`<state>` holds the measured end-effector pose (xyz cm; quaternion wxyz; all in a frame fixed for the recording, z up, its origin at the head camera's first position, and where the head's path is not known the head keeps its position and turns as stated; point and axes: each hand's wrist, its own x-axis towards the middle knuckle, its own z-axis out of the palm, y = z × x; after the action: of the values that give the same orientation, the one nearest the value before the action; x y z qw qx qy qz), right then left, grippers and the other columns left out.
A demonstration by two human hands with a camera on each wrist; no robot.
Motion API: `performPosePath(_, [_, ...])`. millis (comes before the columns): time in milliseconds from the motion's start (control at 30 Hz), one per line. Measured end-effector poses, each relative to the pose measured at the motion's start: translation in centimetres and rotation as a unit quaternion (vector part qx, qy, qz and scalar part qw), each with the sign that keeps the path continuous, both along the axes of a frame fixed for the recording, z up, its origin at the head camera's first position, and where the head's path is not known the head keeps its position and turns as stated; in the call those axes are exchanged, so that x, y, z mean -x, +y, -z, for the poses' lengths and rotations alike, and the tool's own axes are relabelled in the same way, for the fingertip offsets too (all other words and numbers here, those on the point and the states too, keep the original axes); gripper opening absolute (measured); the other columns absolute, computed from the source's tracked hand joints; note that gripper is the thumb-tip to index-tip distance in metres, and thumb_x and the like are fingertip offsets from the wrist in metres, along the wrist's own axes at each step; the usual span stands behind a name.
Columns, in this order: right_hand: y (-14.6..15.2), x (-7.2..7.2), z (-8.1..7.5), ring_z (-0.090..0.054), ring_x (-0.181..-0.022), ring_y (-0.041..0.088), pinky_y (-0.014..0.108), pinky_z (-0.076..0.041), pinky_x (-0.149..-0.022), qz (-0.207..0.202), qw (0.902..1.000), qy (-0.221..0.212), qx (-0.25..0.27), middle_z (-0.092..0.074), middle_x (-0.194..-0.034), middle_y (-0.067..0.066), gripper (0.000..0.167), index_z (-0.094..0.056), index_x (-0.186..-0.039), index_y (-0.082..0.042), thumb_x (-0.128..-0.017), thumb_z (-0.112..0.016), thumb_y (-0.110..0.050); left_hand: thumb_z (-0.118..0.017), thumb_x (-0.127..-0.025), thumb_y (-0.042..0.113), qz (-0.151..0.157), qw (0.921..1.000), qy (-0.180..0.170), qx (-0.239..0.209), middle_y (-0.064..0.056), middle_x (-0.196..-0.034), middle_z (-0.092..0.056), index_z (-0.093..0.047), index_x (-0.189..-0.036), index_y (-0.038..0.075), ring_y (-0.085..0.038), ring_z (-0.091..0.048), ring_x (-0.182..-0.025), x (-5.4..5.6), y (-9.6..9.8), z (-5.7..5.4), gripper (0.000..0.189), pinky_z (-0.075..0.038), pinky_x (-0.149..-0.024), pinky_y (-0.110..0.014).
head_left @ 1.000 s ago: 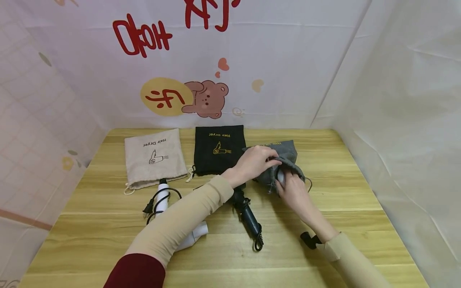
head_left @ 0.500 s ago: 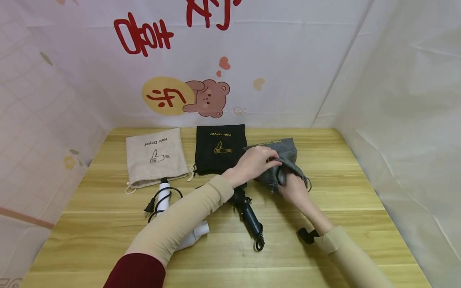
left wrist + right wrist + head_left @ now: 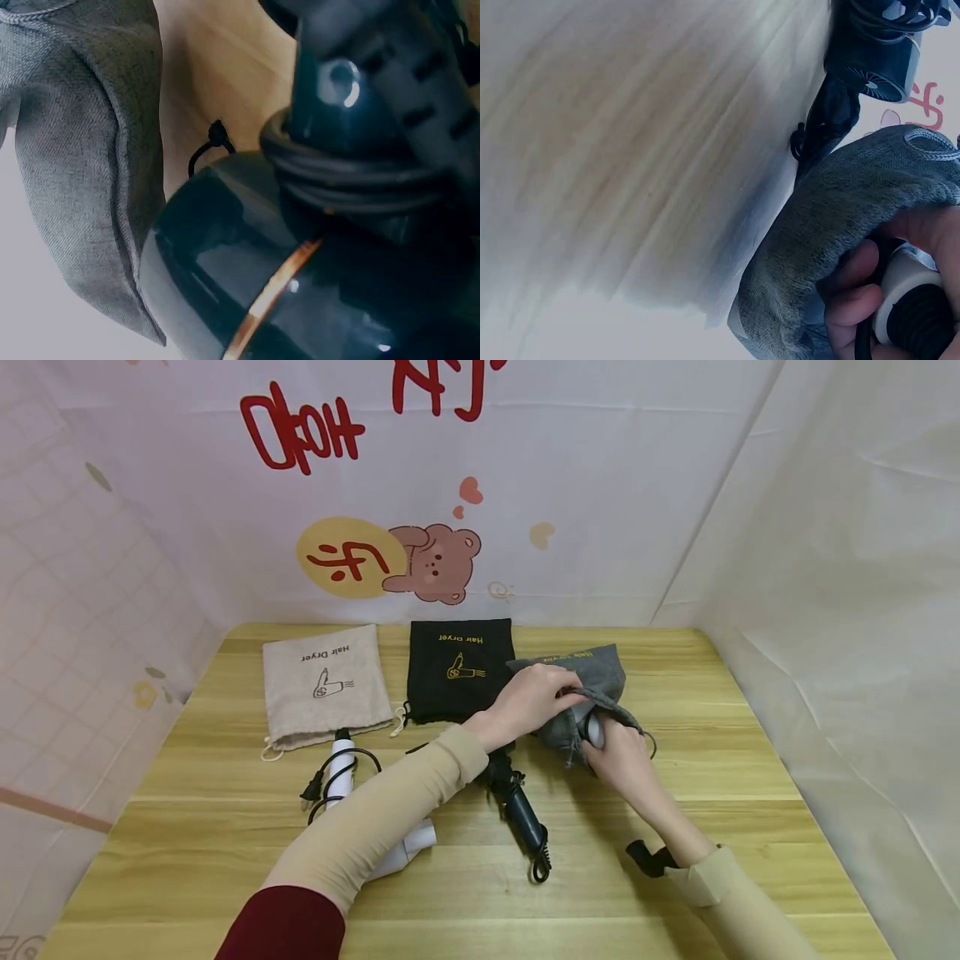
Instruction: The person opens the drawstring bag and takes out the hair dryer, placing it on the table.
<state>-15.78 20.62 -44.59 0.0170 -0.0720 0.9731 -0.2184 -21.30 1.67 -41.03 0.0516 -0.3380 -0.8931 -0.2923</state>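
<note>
A grey drawstring bag (image 3: 603, 672) lies at the back right with its mouth toward me. My left hand (image 3: 531, 693) pinches the far edge of the mouth, holding it up. My right hand (image 3: 622, 752) is partly inside the bag. In the right wrist view its fingers curl round the pale handle end of a hair dryer (image 3: 904, 285), where a ribbed black cord sleeve comes out. The rest of that dryer is hidden in the grey cloth. A dark green hair dryer (image 3: 225, 247) with a copper band and a wound cord lies below my left wrist.
A beige bag (image 3: 318, 685) and a black bag (image 3: 459, 668), both printed "Hair Dryer", lie flat at the back of the wooden table (image 3: 540, 918). A white hair dryer (image 3: 341, 768) with a black cord lies partly hidden under my left forearm.
My right hand pushed a little deeper into the grey bag, then drew slightly back to the right. The bag's far end has spread flatter. My left hand keeps its pinch on the edge.
</note>
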Motion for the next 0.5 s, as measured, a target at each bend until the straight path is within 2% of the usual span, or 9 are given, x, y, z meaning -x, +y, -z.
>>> performPosePath(200, [0.3, -0.3, -0.1, -0.072, -0.087, 0.045, 0.056, -0.056, -0.072, -0.002, 0.9998, 0.02, 0.001, -0.073, -0.104, 0.033, 0.039, -0.061, -0.128, 0.01, -0.095, -0.069, -0.01, -0.067, -0.104, 0.029, 0.014, 0.9998, -0.01, -0.008, -0.002, -0.105, -0.08, -0.079, -0.112, 0.014, -0.013, -0.073, -0.089, -0.1, 0.1, -0.2, 0.021, -0.056, -0.073, -0.02])
performPosePath(300, [0.4, -0.4, -0.1, -0.07, -0.087, 0.044, 0.056, -0.054, -0.072, -0.003, 0.9993, 0.037, 0.004, -0.073, -0.104, 0.031, 0.042, -0.062, -0.13, 0.008, -0.093, -0.069, -0.009, -0.066, -0.104, 0.026, -0.006, 0.9998, -0.004, -0.021, -0.004, -0.108, -0.08, -0.079, -0.114, 0.013, -0.015, -0.074, -0.092, 0.4, -0.3, -0.4, 0.02, -0.057, -0.075, -0.023])
performPosePath(400, [0.5, -0.6, -0.3, -0.068, -0.081, 0.042, 0.055, -0.051, -0.069, -0.004, 0.9984, 0.056, 0.004, -0.073, -0.096, 0.027, 0.039, -0.065, -0.124, 0.007, -0.089, -0.069, -0.008, -0.066, -0.104, 0.022, -0.037, 0.9989, -0.005, -0.029, -0.004, -0.109, -0.08, -0.079, -0.114, 0.013, -0.015, -0.075, -0.092, 0.9, -1.0, -0.4, 0.018, -0.058, -0.075, -0.025])
performPosePath(500, [0.5, -1.1, -0.9, -0.064, -0.074, 0.037, 0.051, -0.047, -0.064, -0.007, 0.9975, 0.07, 0.006, -0.071, -0.087, 0.022, 0.031, -0.067, -0.113, 0.005, -0.086, -0.07, -0.009, -0.068, -0.103, 0.021, -0.036, 0.9987, -0.021, -0.03, -0.004, -0.106, -0.08, -0.079, -0.112, 0.013, -0.014, -0.074, -0.088, 1.1, -1.5, -0.1, 0.016, -0.056, -0.073, -0.023])
